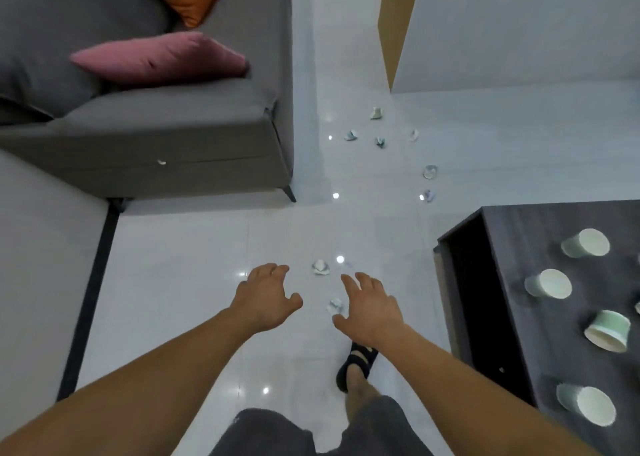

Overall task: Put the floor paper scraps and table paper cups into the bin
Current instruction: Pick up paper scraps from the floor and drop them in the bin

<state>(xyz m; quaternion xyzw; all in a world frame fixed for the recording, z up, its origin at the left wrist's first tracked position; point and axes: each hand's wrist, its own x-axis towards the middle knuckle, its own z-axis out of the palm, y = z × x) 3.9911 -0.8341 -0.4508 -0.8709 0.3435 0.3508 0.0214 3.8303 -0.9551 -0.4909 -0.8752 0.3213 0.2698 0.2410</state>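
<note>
Work looks barely begun. Both hands are empty: the left hand (266, 296) and the right hand (369, 308) hang over the floor with fingers spread and a bit bent. One paper scrap (335, 306) lies just by the right thumb, another scrap (320, 267) a little past the fingertips. Four paper cups (549, 284) lie tipped over on the dark table (519, 233); whether anything is inside, I cannot tell. More scraps (379, 142) lie far off near the wall. No bin shows
</note>
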